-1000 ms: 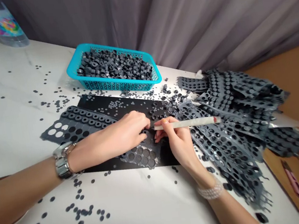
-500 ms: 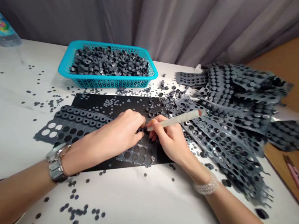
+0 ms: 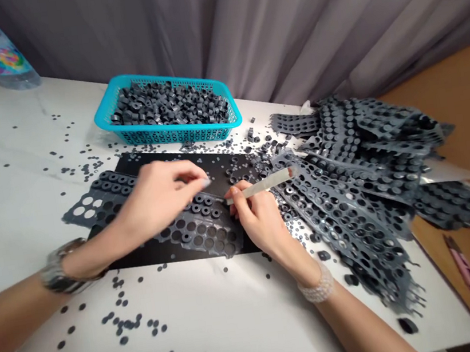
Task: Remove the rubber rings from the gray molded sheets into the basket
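Step in hand, as judged: poking rings out of the grey rubber sheet (image 3: 194, 230) on the black mat (image 3: 221, 169) on the table (image 3: 237, 326); right hand (image 3: 258, 219) grips a pale stick (image 3: 262, 184) pen-fashion, tip at the sheet; left hand (image 3: 156, 201) hovers above, thumb and forefinger pinched, contents unclear; the next poke calls for the tip centred on a seated ring.
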`<state>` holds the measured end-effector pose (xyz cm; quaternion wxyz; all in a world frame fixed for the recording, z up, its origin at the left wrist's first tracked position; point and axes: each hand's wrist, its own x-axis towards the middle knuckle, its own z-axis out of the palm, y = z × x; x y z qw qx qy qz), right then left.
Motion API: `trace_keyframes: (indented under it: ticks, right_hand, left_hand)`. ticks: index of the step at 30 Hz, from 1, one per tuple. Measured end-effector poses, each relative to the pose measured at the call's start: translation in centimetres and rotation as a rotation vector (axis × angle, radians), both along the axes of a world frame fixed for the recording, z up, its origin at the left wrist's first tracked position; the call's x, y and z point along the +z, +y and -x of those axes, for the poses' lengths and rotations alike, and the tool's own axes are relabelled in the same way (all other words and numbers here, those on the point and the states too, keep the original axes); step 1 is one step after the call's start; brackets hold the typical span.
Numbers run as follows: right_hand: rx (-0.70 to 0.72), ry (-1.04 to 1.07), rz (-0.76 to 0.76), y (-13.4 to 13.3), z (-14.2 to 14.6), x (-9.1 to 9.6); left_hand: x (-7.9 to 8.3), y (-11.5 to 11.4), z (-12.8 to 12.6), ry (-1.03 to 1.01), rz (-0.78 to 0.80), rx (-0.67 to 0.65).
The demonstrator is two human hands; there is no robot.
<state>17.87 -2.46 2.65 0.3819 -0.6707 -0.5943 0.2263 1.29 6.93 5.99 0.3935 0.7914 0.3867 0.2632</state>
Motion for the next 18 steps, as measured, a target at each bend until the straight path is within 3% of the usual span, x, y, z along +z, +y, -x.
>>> trace_keyframes:
  ticks: [3, 6, 8, 12, 18]
  right_hand:
    - [-0.017, 0.193, 0.021, 0.1, -0.2, -0.3]
    - [-0.061, 0.456, -0.013, 0.1, -0.6, -0.3]
    - [-0.095, 0.567, -0.059, 0.2, -0.9, -0.2]
    - [-0.130, 0.626, -0.101, 0.1, -1.2, 0.1]
    - [-0.089, 0.673, -0.055, -0.2, -1.1, 0.2]
  left_hand:
    - [0.7, 0.4, 1.0, -0.276, 0.367, 0.096]
    - [-0.2, 0.6, 1.3, -0.443, 0.806, 0.042]
    - [-1.0, 0.6, 1.1, -0.514, 1.011, 0.007]
    - [-1.8, 0.1, 0.7, -0.611, 1.205, -0.024]
    - [-0.7, -0.8, 0.6, -0.656, 1.314, -0.029]
